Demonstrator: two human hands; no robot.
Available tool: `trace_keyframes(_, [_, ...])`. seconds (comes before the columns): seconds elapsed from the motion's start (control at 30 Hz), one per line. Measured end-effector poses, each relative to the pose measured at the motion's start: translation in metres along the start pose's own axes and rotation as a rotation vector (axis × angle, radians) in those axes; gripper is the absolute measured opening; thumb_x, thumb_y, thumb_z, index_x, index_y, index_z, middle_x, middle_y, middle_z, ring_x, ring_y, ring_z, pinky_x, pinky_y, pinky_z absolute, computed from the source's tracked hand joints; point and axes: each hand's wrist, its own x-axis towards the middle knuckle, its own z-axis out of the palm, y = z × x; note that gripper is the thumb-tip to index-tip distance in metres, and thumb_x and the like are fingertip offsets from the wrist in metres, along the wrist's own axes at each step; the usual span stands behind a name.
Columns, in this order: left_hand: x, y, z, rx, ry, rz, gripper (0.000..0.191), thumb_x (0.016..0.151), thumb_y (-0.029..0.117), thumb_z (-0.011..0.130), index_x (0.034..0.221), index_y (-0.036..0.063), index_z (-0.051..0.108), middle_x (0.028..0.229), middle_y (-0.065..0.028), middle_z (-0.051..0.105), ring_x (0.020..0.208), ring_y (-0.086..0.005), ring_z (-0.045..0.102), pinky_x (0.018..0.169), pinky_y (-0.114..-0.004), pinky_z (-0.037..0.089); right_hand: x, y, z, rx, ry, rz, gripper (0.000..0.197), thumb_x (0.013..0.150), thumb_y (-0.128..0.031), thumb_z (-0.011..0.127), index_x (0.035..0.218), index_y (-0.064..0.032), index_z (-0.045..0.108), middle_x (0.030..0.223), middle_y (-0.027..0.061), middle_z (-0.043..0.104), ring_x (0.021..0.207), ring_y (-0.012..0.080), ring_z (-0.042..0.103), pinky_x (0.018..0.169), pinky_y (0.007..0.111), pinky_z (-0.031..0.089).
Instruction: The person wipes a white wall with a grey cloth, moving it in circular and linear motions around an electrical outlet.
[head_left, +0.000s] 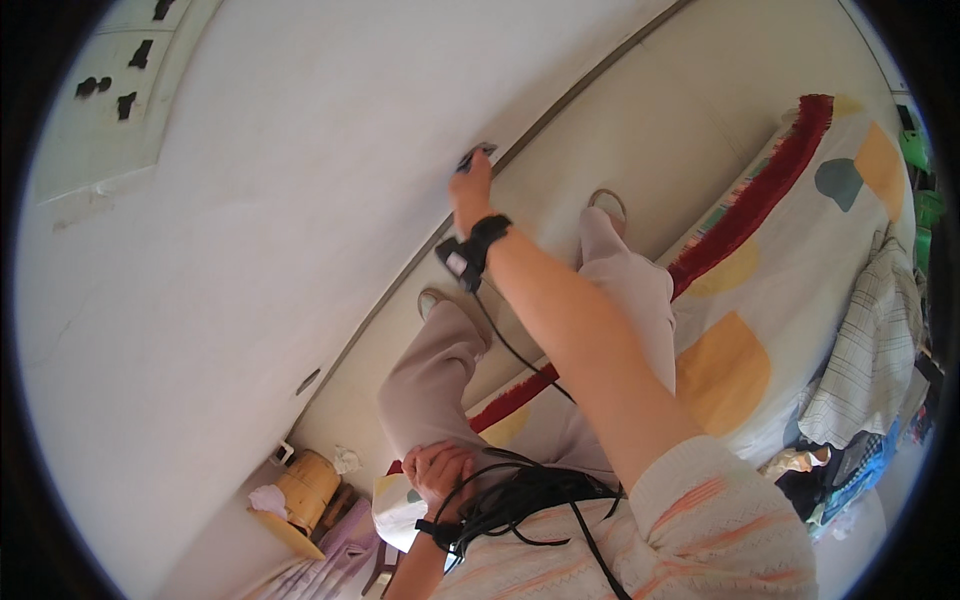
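My right hand (472, 184) reaches forward to the foot of the white wall, just above the dark strip along its bottom. Its fingers are closed on a small dark object (477, 156), possibly a cloth, close to the wall; the hand partly hides it. A black strap with a small boxed device (461, 262) is around the right wrist, and a cable runs back from it. Lower down, my left hand (439, 472) rests on my left thigh with its fingers bent and nothing visible in it. Black cables (525, 491) lie bunched in my lap beside it.
Behind my legs is a bed with a patterned sheet (724, 375) and dark red trim. A checked garment (862, 337) and other clothes lie at the right. A wooden bucket-like container (309, 487) stands at lower left. A wall panel (112, 97) with dark cutouts is at upper left.
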Motion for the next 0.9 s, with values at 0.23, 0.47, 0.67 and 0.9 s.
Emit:
trace_keyframes(0.23, [-0.005, -0.005, 0.004, -0.002, -0.014, 0.013, 0.007, 0.075, 0.012, 0.073, 0.081, 0.0152, 0.074, 0.088, 0.0033, 0.074, 0.099, -0.0183, 0.065, 0.103, -0.047, 0.037, 0.022, -0.029, -0.026, 0.303, -0.245, 0.363, 0.058, 0.091, 0.002, 0.044, 0.149, 0.0008, 0.040, 0.150, 0.0243, 0.042, 0.147, 0.0382, 0.033, 0.121, 0.038, 0.028])
trace_keyframes(0.47, [0.007, 0.001, -0.003, 0.039, -0.044, -0.010, 0.004, 0.076, 0.015, 0.074, 0.078, 0.0163, 0.072, 0.086, 0.0043, 0.073, 0.099, -0.0174, 0.065, 0.103, -0.046, 0.038, 0.014, 0.051, -0.010, 0.014, -0.238, 0.223, 0.059, 0.090, 0.002, 0.043, 0.149, -0.0014, 0.040, 0.145, 0.0171, 0.048, 0.128, 0.0317, 0.052, 0.103, 0.035, 0.042])
trace_keyframes(0.67, [-0.009, -0.009, -0.003, 0.081, -0.092, 0.012, 0.006, 0.074, 0.016, 0.076, 0.078, 0.0162, 0.071, 0.088, 0.0032, 0.073, 0.102, -0.0175, 0.064, 0.104, -0.048, 0.037, 0.056, 0.056, -0.019, 0.049, -0.207, 0.315, 0.046, 0.095, -0.005, 0.041, 0.140, -0.0021, 0.049, 0.121, 0.0200, 0.063, 0.106, 0.0313, 0.061, 0.083, 0.041, 0.050])
trace_keyframes(0.9, [0.007, 0.001, -0.013, 0.080, -0.144, -0.022, 0.006, 0.075, 0.015, 0.076, 0.079, 0.0143, 0.071, 0.088, 0.0031, 0.074, 0.101, -0.0185, 0.065, 0.103, -0.047, 0.035, 0.102, 0.106, -0.012, 0.008, -0.059, 0.139, 0.029, 0.093, -0.004, 0.043, 0.117, 0.0010, 0.059, 0.099, 0.0171, 0.066, 0.083, 0.0286, 0.061, 0.071, 0.042, 0.050])
